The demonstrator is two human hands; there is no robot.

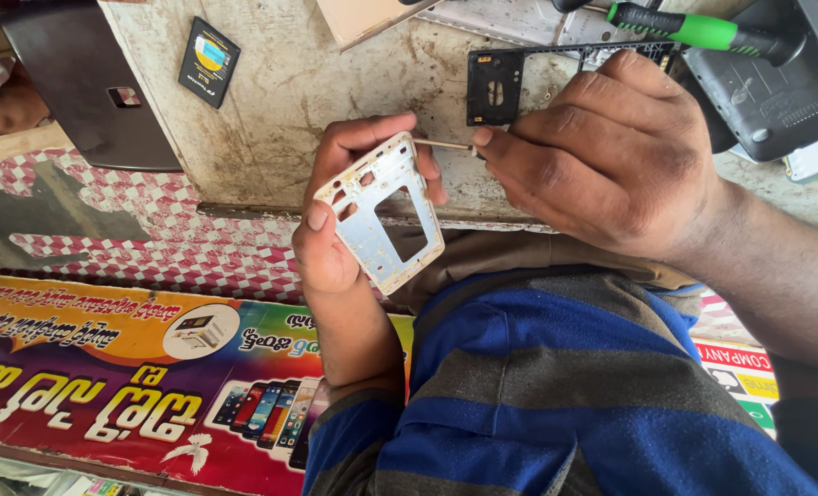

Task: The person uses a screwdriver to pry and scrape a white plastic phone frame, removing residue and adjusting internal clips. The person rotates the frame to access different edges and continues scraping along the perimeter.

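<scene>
Now | left hand (336, 230) gripped pale phone frame (383, 216), long axis tilted | right hand (602, 152) pinched thin stick (441, 144), tip touching frame's top edge.

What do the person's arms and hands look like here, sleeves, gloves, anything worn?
Both hands are bare: no gloves, rings or watch show on the left hand or the right hand. The left arm comes out of a short sleeve striped blue and grey-brown, matching the shirt. The right forearm is uncovered as far as the picture's edge.
</scene>
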